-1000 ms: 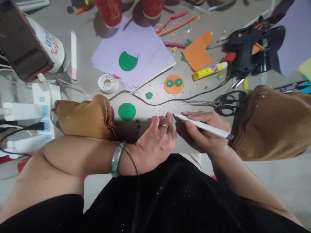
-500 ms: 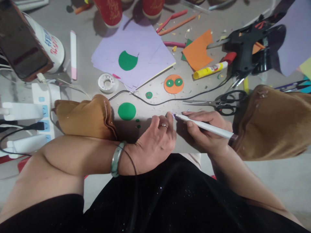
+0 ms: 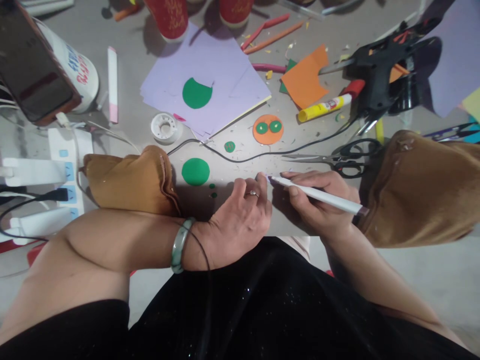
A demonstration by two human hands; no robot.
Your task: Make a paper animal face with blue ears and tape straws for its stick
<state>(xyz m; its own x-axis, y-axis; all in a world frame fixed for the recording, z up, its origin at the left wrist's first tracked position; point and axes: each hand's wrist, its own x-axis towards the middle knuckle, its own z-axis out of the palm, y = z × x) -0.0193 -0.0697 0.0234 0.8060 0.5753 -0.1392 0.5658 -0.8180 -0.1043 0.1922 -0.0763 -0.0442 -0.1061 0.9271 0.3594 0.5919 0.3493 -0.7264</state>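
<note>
My right hand (image 3: pixel 322 200) is wrapped round a white marker (image 3: pixel 322 195), its dark tip pointing left near the fingertips of my left hand (image 3: pixel 245 217). The fingers of my left hand are curled and pressed together at the table's front edge; a tiny purple scrap shows by the index fingertip, but what they hold is mostly hidden. Left of that hand lies a green paper circle (image 3: pixel 195 171) with tiny green dots beside it. Farther back sits an orange circle (image 3: pixel 268 130) bearing two green ovals, with a small green disc (image 3: pixel 230 146) to its left.
Black scissors (image 3: pixel 350 159) lie behind my right hand. A black cable crosses the table (image 3: pixel 240 172). Brown cushions (image 3: pixel 129 182) flank both arms. Behind are purple sheets (image 3: pixel 221 65), a tape roll (image 3: pixel 164 128), a glue stick (image 3: pixel 326 107), a glue gun (image 3: pixel 378 75) and red cups (image 3: pixel 170 20).
</note>
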